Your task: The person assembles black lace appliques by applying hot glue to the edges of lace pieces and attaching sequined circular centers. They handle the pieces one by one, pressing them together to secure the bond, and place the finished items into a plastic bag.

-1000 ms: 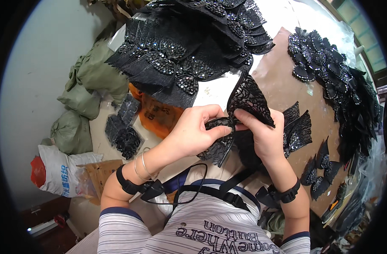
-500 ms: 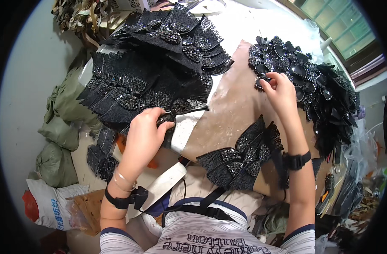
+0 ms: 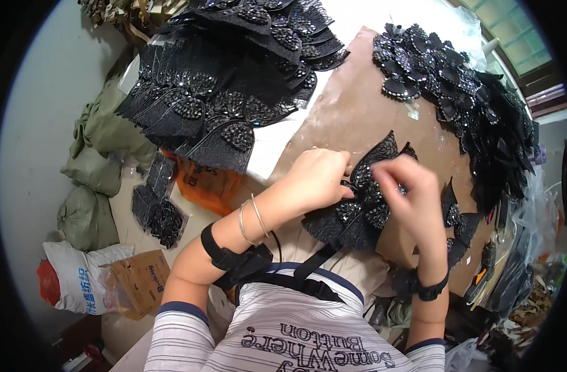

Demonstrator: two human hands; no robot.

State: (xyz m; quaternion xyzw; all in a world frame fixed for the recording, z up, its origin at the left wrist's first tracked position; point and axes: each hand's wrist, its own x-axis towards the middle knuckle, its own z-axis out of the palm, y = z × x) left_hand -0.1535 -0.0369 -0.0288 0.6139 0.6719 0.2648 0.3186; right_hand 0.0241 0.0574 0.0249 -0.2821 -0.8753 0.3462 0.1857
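Note:
In front of me lies a black lace piece (image 3: pixel 350 230) with leaf-shaped panels and clusters of shiny beads. My left hand (image 3: pixel 314 181) is at its left side, thumb and fingers closed on a dark part of its edge. Over its right part hovers my right hand (image 3: pixel 410 189), fingers curled in a pinch; whatever is between them is too small to make out. Both hands hide some of the beadwork.
Overlapping black beaded lace panels (image 3: pixel 193 118) are piled at the left. Beaded black flower trim (image 3: pixel 420 68) lies far right, on the brown sheet (image 3: pixel 333 115). Another lace piece (image 3: pixel 460 223) lies right of my hand. Green sacks (image 3: pixel 88 173) stand left of the table.
My left hand has moved right, from the lace pile to the near lace piece. My right hand has come back toward me from the flower trim. The whole view has shifted slightly.

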